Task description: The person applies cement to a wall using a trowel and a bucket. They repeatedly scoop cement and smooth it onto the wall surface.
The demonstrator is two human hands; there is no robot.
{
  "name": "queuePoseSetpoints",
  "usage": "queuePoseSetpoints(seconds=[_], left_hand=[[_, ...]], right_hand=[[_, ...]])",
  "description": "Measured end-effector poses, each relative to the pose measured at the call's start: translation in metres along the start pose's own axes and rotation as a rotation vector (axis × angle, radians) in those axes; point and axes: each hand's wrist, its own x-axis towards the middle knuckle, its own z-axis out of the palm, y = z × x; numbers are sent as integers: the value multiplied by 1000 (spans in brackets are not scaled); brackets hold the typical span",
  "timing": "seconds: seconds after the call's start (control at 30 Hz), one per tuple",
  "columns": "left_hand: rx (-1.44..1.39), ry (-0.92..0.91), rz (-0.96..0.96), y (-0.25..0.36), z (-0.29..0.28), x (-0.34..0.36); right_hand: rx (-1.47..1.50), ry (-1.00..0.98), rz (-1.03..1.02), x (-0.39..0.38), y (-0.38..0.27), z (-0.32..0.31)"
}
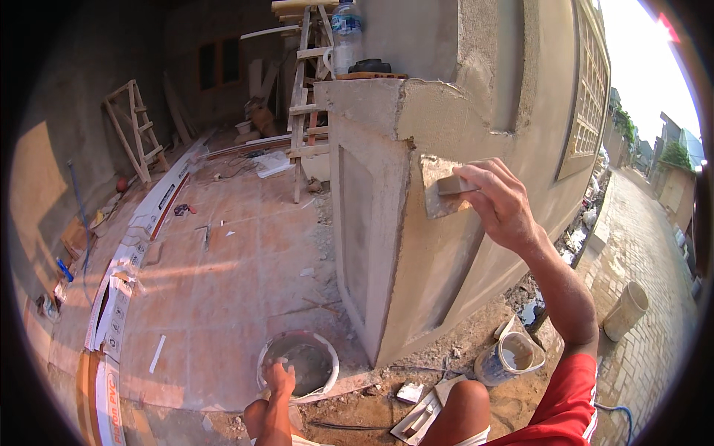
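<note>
My right hand (502, 197) is wrapped around the block handle of a plastering trowel (433, 204). The trowel's mortar-smeared blade is at the face of a grey plastered pillar (439, 119), close to its rough vertical corner. Low on the left, my left hand (280, 377) hangs over the near-left rim of a round mortar bucket (332, 377). Its fingers are drawn together; what they hold, if anything, is too small to make out. Wet grey mix (309, 364) lies inside the bucket.
A second bucket (491, 366) with grey liquid stands right of my knee, beside wood scraps (428, 409). Another bucket (626, 311) is on the paved lane (639, 230). A wooden ladder (303, 111) stands behind the pillar. A water bottle (346, 37) is on its top. Long boxes (134, 245) line the tiled floor.
</note>
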Motion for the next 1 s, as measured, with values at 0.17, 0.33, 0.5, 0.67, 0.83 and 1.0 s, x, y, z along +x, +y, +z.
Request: queuePoseSetpoints(seconds=[0.17,0.33,0.5,0.67,0.83,1.0], left_hand=[[27,-9,2,-1,7,0],[22,-7,19,-2,9,1],[17,-16,11,-5,8,0],[55,-13,8,2,3,-1],[79,12,1,-14,7,4],[50,2,-25,-4,12,3]], right_hand=[[-22,219,221,51,47,-36],[-25,226,235,56,66,-29],[-31,44,-9,-12,24,23],[143,-274,59,-83,-6,50],[151,176,248,-4,21,0],[263,431,290,74,71,-27]])
